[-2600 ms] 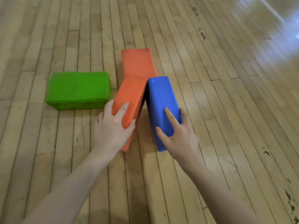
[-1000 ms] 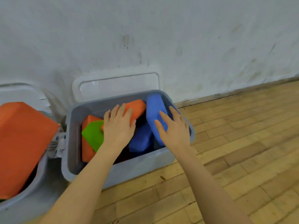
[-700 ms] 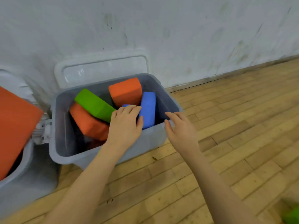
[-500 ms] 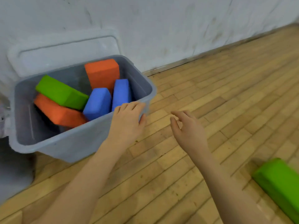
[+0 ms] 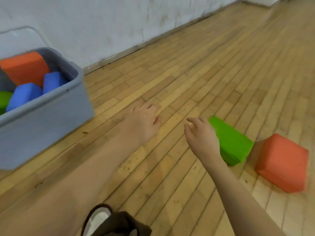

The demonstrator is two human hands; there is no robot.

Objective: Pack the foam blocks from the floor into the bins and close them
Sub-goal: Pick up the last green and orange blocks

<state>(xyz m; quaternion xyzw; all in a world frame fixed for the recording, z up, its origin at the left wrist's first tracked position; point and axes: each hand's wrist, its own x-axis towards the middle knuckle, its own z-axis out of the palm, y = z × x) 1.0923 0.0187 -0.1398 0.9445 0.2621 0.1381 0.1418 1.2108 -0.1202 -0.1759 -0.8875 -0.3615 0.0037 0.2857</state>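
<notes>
In the head view, six foam blocks are counted: four in a bin and two on the wooden floor (image 5: 196, 68). One grey plastic bin (image 5: 44, 120) is seen at nine o'clock, cut off by the left edge, standing near the white wall (image 5: 102, 23). Its pale lid (image 5: 20, 38) is seen behind it, against the wall, so the bin is uncovered. Inside it, one orange block (image 5: 23, 67) is propped at the back, two blue blocks (image 5: 23, 96) (image 5: 52, 80) are leaned in front of it, and part of one green block (image 5: 4, 100) is shown at the frame edge.

On the floor at four o'clock, one green foam block (image 5: 233, 142) is laid flat, and one orange foam block (image 5: 283, 162) is laid just beside it, further right.

Both bare forearms are stretched forward above the floor. The left hand (image 5: 143, 121) is held palm down, fingers loosely bent, with nothing in it. The right hand (image 5: 201, 135) is held with thumb and fingers relaxed and parted, nothing gripped, directly in front of the green foam block's near end; contact cannot be told.

A shoe (image 5: 98, 220) and dark trouser hem are seen at six o'clock.
</notes>
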